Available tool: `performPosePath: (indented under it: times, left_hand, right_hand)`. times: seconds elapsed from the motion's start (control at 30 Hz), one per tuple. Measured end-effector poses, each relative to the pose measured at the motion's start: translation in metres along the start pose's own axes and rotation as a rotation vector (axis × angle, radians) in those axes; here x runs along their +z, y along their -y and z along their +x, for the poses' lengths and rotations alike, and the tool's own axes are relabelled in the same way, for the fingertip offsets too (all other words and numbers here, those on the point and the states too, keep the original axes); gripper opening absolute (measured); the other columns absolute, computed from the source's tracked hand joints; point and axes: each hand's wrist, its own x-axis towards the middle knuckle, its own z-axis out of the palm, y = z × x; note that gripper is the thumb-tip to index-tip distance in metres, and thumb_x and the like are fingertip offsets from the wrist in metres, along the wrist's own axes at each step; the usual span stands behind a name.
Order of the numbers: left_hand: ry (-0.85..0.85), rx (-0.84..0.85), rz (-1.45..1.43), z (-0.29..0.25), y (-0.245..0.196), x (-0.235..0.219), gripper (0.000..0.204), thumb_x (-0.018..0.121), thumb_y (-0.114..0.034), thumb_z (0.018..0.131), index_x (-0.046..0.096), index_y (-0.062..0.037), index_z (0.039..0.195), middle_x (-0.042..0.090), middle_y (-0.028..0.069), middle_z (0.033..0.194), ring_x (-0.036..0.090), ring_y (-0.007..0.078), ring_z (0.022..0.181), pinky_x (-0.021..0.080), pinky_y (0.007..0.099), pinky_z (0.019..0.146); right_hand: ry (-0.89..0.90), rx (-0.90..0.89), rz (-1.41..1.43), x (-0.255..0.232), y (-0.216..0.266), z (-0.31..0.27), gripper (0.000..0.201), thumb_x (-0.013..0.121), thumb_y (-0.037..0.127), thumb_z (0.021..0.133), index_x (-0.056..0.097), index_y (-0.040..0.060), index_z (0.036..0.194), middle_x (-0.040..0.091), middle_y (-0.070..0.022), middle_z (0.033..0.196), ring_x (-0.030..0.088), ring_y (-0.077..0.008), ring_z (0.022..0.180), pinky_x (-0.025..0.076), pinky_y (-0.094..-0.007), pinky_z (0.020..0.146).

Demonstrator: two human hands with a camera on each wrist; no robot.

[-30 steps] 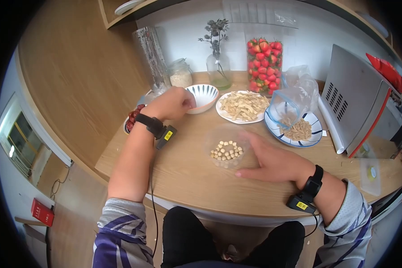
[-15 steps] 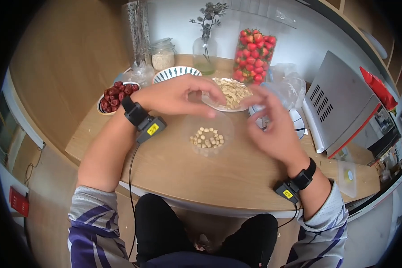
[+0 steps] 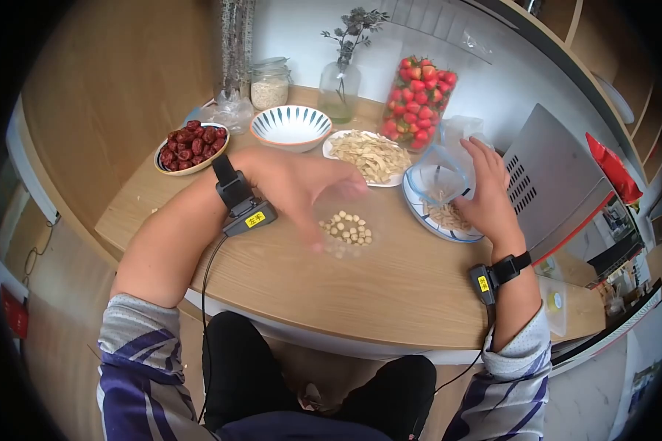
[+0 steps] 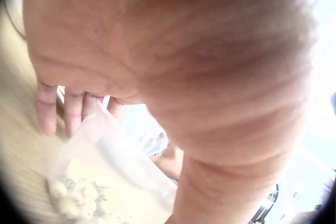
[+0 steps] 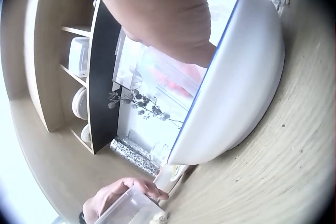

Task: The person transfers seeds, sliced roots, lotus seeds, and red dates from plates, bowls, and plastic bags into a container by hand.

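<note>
Tub (image 4: pixel 105 145) on table (image 3: pixel 287 294), pale pieces (image 3: pixel 349 229) inside. Left hand (image 3: pixel 294 180) arched round it, fingers spread; contact, can't tell. Right hand (image 3: pixel 487 192) at bowl (image 5: pixel 236 87), fingers spread, thumb apart; clear cup (image 3: pixel 438 178) just beside, touch can't tell. Brace tub lightly, wall looks thin; clear bowl rim with right wrist; handle cup slowly, strips (image 3: pixel 445 214) could scatter.

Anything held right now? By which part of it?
Can't tell for certain. Left grip spans the tub's side, contact unclear. Right grip is spread by the clear cup; no closed hold visible.
</note>
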Motion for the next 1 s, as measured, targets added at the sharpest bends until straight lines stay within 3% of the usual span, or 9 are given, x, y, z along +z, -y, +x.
performPosePath:
  times: [0.1,0.2,0.3,0.43,0.47,0.57,0.77,0.87,1.0]
  left_hand:
    - [-0.056,0.09,-0.074,0.002,0.001,-0.007,0.124,0.112,-0.021,0.071,0.043,0.0031,0.171,0.063,0.0177,0.162,0.057,0.0272,0.157,0.046,0.0404,0.13]
    - [-0.186,0.231,-0.414,0.006,0.006,-0.011,0.123,0.111,-0.013,0.073,0.042,0.0003,0.173,0.06,0.0149,0.165,0.058,0.0279,0.158,0.045,0.0428,0.132]
    - [-0.372,0.326,-0.487,0.003,-0.005,-0.019,0.128,0.111,-0.012,0.073,0.038,-0.0022,0.177,0.059,0.014,0.166,0.059,0.0288,0.158,0.046,0.0447,0.133]
    - [-0.603,0.419,-0.557,-0.001,-0.014,-0.03,0.126,0.109,-0.028,0.079,0.037,-0.0039,0.179,0.058,0.0178,0.166,0.06,0.0327,0.155,0.049,0.0466,0.13]
    - [-0.67,0.42,-0.52,-0.004,-0.016,-0.032,0.127,0.107,-0.041,0.078,0.039,-0.0033,0.178,0.058,0.0195,0.167,0.061,0.0344,0.154,0.049,0.0479,0.129]
    - [-0.75,0.469,-0.516,-0.006,-0.021,-0.036,0.127,0.107,-0.045,0.075,0.041,-0.0015,0.175,0.061,0.0207,0.167,0.062,0.0336,0.152,0.049,0.0485,0.129]
    - [-0.719,0.45,-0.216,-0.012,-0.024,-0.042,0.119,0.106,-0.042,0.074,0.05,0.0017,0.169,0.066,0.02,0.162,0.063,0.0319,0.147,0.047,0.0476,0.129]
    - [-0.691,0.46,-0.078,-0.011,-0.022,-0.042,0.117,0.106,-0.041,0.075,0.053,0.0012,0.17,0.067,0.0195,0.16,0.062,0.0315,0.148,0.046,0.0478,0.13]
    - [-0.66,0.463,-0.075,-0.008,-0.023,-0.037,0.119,0.107,-0.04,0.074,0.053,0.0012,0.171,0.065,0.0174,0.163,0.061,0.0297,0.148,0.045,0.0465,0.13]
  right_hand:
    - [-0.076,-0.022,-0.017,0.0,-0.003,0.002,0.096,0.088,-0.002,0.075,0.058,0.0132,0.164,0.059,-0.015,0.17,0.049,-0.0396,0.161,0.033,-0.0544,0.134]
    - [-0.191,-0.041,0.044,-0.01,0.006,0.006,0.089,0.088,0.004,0.077,0.06,0.0118,0.162,0.065,-0.0146,0.163,0.054,-0.0388,0.157,0.033,-0.0528,0.133]
    - [-0.301,-0.02,0.13,-0.02,0.026,0.01,0.087,0.089,0.007,0.08,0.059,0.0082,0.161,0.071,-0.0155,0.155,0.059,-0.0379,0.151,0.036,-0.0502,0.132]
    - [-0.361,-0.04,0.385,-0.032,0.065,0.008,0.089,0.089,0.01,0.083,0.053,0.0025,0.164,0.074,-0.018,0.145,0.067,-0.0328,0.142,0.045,-0.0449,0.126]
    - [-0.356,-0.043,0.473,-0.033,0.073,0.007,0.09,0.089,0.011,0.084,0.051,0.0012,0.165,0.075,-0.0185,0.144,0.068,-0.0312,0.14,0.048,-0.0435,0.124]
    - [-0.247,-0.019,0.662,-0.025,0.085,-0.001,0.091,0.089,0.011,0.088,0.046,0.0004,0.168,0.073,-0.0194,0.145,0.071,-0.0281,0.136,0.05,-0.0421,0.122]
    - [-0.135,0.081,0.995,0.005,0.104,-0.005,0.079,0.086,0.006,0.097,0.046,-0.0004,0.166,0.069,-0.017,0.151,0.067,-0.0248,0.142,0.049,-0.0401,0.124]
    - [-0.079,0.088,0.994,0.017,0.095,-0.006,0.077,0.085,0.005,0.1,0.045,-0.0011,0.165,0.068,-0.0155,0.152,0.065,-0.0225,0.143,0.049,-0.039,0.124]
    - [0.065,0.167,1.135,0.015,0.101,-0.009,0.078,0.087,0.006,0.102,0.044,-0.0016,0.166,0.067,-0.0145,0.152,0.065,-0.0212,0.142,0.05,-0.039,0.123]
